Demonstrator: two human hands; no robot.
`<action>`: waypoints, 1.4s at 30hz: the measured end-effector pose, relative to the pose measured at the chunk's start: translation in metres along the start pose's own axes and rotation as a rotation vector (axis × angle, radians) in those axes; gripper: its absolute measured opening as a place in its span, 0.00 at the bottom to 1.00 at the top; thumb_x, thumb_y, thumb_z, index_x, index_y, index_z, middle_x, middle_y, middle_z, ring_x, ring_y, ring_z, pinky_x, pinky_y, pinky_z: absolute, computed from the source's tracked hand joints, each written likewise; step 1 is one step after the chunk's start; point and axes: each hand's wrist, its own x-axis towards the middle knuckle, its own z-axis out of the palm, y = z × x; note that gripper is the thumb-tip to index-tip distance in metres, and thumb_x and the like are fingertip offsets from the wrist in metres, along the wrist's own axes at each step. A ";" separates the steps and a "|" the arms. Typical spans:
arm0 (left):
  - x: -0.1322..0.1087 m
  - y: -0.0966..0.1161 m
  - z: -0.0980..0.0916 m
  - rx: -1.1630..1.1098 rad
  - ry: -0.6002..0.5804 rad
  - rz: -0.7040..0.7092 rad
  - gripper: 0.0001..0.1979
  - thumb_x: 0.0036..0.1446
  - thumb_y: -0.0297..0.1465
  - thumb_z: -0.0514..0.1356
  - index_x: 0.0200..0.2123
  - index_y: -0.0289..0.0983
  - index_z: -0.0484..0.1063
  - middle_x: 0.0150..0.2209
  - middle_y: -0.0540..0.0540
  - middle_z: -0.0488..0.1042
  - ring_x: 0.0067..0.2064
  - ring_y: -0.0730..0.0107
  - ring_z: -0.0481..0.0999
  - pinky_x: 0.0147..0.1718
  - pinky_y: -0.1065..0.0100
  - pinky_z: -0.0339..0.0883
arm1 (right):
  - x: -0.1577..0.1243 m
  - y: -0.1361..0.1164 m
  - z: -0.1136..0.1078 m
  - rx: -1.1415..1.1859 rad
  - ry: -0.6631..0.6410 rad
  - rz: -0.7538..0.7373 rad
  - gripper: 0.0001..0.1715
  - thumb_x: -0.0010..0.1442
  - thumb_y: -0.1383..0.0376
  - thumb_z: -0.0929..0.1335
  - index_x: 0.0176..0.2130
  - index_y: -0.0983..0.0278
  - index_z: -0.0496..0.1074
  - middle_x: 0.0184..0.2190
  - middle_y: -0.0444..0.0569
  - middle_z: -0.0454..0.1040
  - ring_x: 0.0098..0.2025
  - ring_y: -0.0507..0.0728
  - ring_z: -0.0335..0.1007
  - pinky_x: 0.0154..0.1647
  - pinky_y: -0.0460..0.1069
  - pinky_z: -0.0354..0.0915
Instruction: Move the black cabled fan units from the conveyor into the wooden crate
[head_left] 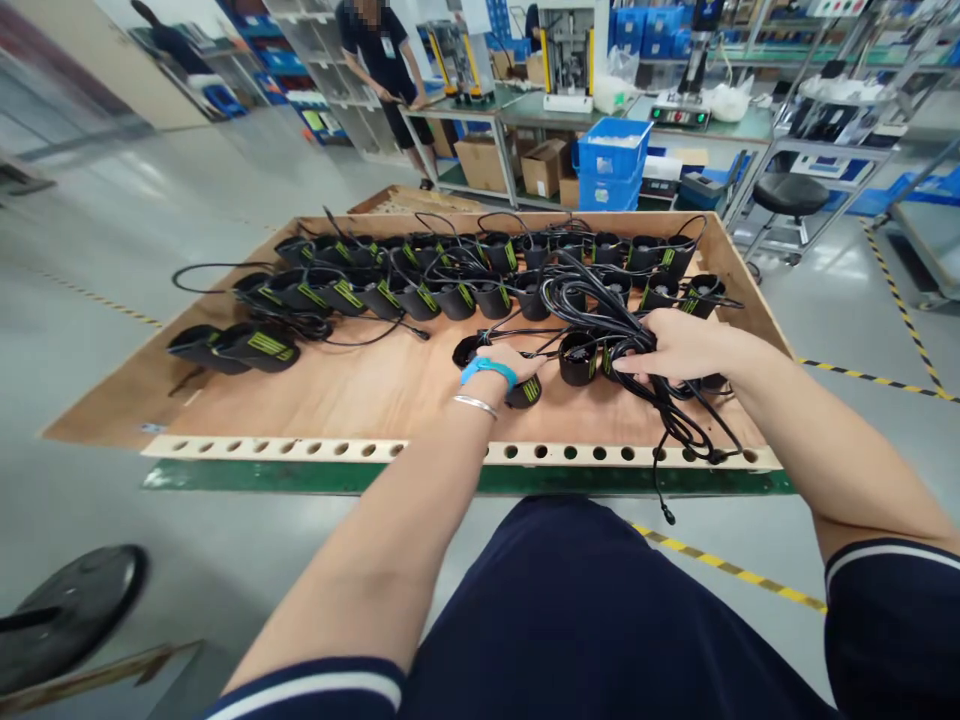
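My left hand (504,358), with a blue strap and a silver bangle at its wrist, grips a black cylinder (525,393) with green stripes that lies tilted in the wooden crate. Some of its fingers are hidden behind the hand. My right hand (671,345) is closed around a looped bundle of black cable (592,300), lifted above the crate's right side. A cable end with a plug (668,514) dangles over the front edge. Just left of the bundle, another black cylinder (577,360) stands upright.
Rows of black cylinders (455,298) with cables fill the back of the wooden crate (345,395). Two more cylinders (262,347) lie at its left. A strip with holes (450,452) runs along the front. Beyond are a person (382,60), blue bins (611,165) and a stool (791,195).
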 end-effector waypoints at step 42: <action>-0.033 0.001 0.033 -0.127 0.181 -0.165 0.41 0.47 0.49 0.62 0.56 0.26 0.56 0.56 0.25 0.57 0.52 0.40 0.72 0.46 0.54 0.70 | 0.024 0.006 -0.001 0.002 -0.102 -0.054 0.21 0.55 0.48 0.70 0.30 0.64 0.70 0.24 0.47 0.76 0.17 0.51 0.67 0.16 0.45 0.65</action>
